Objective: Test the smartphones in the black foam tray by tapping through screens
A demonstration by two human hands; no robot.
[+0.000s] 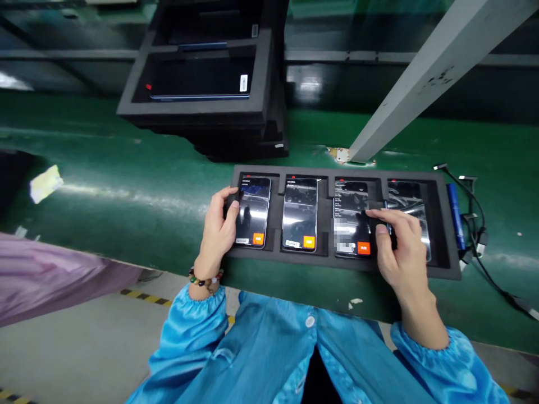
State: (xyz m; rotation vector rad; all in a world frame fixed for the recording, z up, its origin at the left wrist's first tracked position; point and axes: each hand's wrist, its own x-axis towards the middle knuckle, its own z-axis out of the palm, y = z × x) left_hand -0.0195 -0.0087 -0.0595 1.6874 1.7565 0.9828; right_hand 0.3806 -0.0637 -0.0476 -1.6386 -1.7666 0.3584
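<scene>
Your blue jacket (273,336) meets the front edge of the green bench (126,207), where a dark foam tray (276,216) lies lengthwise, presumably so both hands reach it easily. Four phones sit face up in its cutouts, which likely keep them from sliding and leave the screens readable. Your left hand (221,224) curves loosely at the tray's left end, thumb beside the leftmost phone (254,210), apparently steadying things; whether it actually grips can't be told. Your right hand (402,247) is empty and half open, forefinger at the right side of the third phone (353,196), the rest partly covering the fourth phone (406,196). Cables (494,280) lie off the tray's right end; stacked trays (202,109) stand towards the bench's back edge, clear of your arms.
</scene>
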